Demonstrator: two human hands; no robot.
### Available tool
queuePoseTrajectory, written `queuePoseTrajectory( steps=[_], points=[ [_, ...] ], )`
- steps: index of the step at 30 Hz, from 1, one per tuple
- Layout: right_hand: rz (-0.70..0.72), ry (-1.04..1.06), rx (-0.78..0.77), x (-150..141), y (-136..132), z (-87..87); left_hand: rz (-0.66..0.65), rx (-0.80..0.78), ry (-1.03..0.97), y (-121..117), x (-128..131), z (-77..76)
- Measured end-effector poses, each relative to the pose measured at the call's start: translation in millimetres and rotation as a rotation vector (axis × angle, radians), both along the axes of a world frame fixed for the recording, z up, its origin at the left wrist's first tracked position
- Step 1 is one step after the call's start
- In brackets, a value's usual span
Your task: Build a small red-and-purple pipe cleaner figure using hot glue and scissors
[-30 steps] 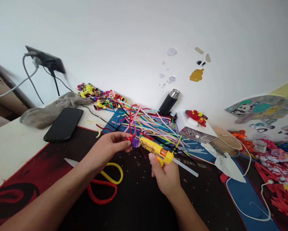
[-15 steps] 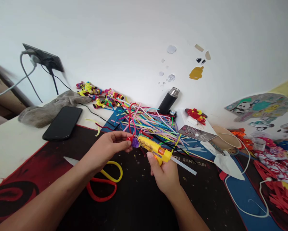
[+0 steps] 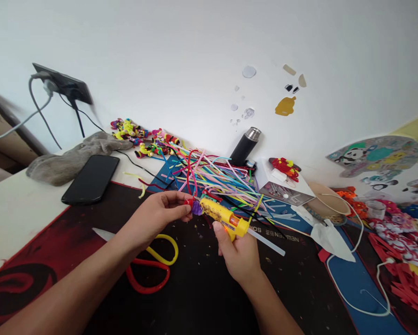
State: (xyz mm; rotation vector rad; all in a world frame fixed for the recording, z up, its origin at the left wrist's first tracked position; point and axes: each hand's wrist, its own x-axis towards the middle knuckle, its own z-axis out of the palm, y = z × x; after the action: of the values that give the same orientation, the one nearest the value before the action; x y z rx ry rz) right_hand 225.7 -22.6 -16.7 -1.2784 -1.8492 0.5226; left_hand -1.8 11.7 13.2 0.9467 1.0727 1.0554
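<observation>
My right hand (image 3: pixel 237 253) is wrapped round the grip of a yellow hot glue gun (image 3: pixel 217 211), whose nozzle points left. A translucent glue stick (image 3: pixel 268 242) pokes out of its back end. Between thumb and fingers my left hand (image 3: pixel 167 209) pinches a small red and purple pipe-cleaner piece (image 3: pixel 196 207). That piece meets the front of the glue gun; whether the tip touches it is hidden. Under my left forearm lies a pair of scissors (image 3: pixel 149 277) with one red and one yellow handle loop, its blades partly covered by the arm.
Loose coloured pipe cleaners (image 3: pixel 215 174) are heaped behind my hands. A black thermos (image 3: pixel 245 145) and a white box (image 3: pixel 281 186) stand near the wall. On the left are a phone (image 3: pixel 92 179) and a grey cloth (image 3: pixel 72 160). A white cable (image 3: pixel 360 298) curls at the right.
</observation>
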Motion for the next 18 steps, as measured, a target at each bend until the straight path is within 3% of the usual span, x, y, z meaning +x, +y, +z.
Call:
queuePoseTrajectory(
  steps=[10, 18],
  points=[
    [0.011, 0.001, -0.036, -2.8, -2.8, 13.2, -0.006, 0.012, -0.005, -0.7, -1.2, -1.3],
    [0.004, 0.002, 0.003, -1.2, -1.0, 7.0, 0.008, 0.002, -0.014, -1.3, -0.6, -1.4]
  ],
)
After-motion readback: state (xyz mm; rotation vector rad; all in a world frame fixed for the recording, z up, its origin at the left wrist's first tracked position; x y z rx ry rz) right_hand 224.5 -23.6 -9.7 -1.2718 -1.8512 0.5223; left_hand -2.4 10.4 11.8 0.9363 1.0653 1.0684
